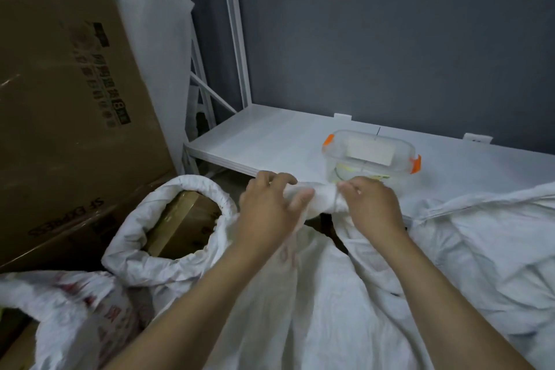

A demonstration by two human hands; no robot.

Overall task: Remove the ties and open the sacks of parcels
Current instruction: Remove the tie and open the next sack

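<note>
At frame centre my left hand (267,204) grips the sack's bunched neck (315,194) while my right hand (372,204) pinches the thin tie (335,201) around it; I should hold the neck steady and work the tie loose, not yank

Before you the white sack (315,294) has its neck cinched by a thin tie (335,201), while a second sack (132,252) at left stands open, rim rolled down.

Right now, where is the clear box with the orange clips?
In the head view the clear box sits right of centre on the white shelf, just beyond the bunched sack neck that the left hand and right hand hold.
</note>
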